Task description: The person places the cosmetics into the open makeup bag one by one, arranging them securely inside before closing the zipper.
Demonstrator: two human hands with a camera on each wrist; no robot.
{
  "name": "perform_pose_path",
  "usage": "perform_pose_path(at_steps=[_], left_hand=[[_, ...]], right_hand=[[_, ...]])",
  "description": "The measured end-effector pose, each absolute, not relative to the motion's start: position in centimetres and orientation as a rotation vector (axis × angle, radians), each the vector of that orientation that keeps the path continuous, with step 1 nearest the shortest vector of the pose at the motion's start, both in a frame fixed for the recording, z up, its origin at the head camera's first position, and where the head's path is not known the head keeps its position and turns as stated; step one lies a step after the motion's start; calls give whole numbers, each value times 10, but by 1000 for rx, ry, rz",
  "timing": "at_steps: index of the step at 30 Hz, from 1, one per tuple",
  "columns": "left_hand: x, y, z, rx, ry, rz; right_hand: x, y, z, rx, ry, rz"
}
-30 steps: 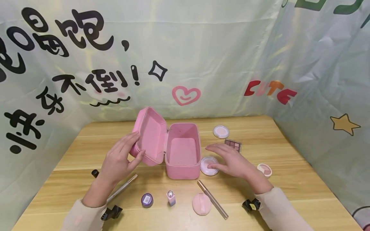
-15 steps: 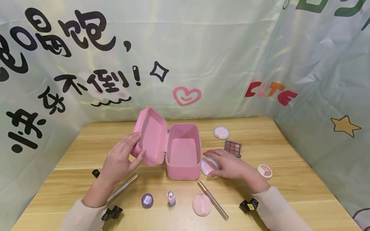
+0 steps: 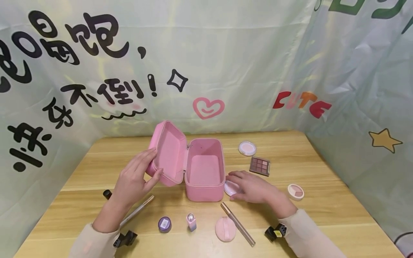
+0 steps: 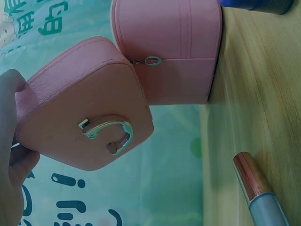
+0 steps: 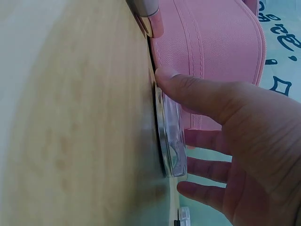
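Round clear-lidded compact [image 3: 231, 189] flat on counter [image 3: 290, 154], right of frame center, just beside pink vanity case [image 3: 204, 194]; no long axis. Right grip [image 3: 253, 187] nearer, with compact at its left, thumb by near rim, fingers toward far side; can't tell if pinching. Left grip [image 3: 136, 176] farther off, left of center, pinching open lid [image 3: 170, 154].

On the table [image 3: 322, 200] the box [image 3: 204, 193] stood left of a compact [image 3: 231, 188], behind a jar [image 3: 165, 224] and puff [image 3: 225, 229]; the palette [image 3: 259, 166] lay farther right.
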State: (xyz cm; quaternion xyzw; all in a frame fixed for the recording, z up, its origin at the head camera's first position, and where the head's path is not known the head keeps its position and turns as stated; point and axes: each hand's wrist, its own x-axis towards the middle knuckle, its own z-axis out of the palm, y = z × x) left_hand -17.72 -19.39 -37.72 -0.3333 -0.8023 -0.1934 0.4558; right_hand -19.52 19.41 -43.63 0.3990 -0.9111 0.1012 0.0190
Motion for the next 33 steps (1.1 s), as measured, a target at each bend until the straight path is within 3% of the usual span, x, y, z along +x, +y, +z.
perform_pose_path(at_steps=[33], left_hand=[[-178,-194,-377,-829,-1967,-493]], right_hand=[[-195,202,-420,1111,-2777,315]])
